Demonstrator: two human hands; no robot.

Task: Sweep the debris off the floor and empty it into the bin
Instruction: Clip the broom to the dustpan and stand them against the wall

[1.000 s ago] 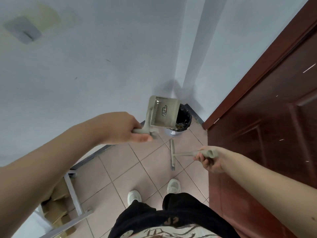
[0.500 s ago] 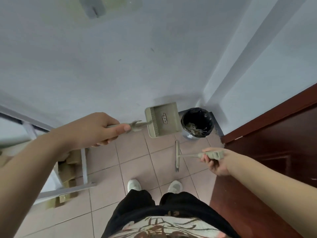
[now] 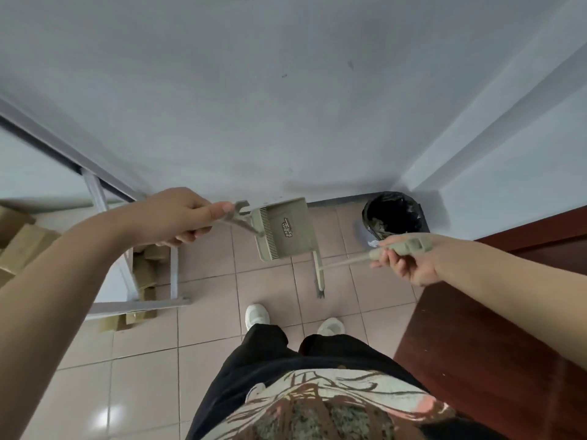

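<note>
My left hand [image 3: 173, 217] grips the handle of a beige dustpan [image 3: 284, 228], which hangs in the air to the left of the bin, its toothed edge facing me. My right hand [image 3: 409, 260] holds the handle of a matching beige broom [image 3: 319, 271]; its narrow head hangs just above the pink floor tiles [image 3: 263, 287]. A round bin [image 3: 392, 214] with a black liner stands in the wall corner, debris visible inside. The dustpan is clear of the bin's mouth.
A dark red wooden door [image 3: 476, 338] fills the right side. A grey metal rack [image 3: 173, 281] with cardboard boxes [image 3: 22, 246] stands at the left. My white shoes [image 3: 257, 314] are on the tiles below the broom.
The dustpan has moved left, away from above the bin, and the view has swung left so the bin now sits apart at the right. The broom stays in my right hand.
</note>
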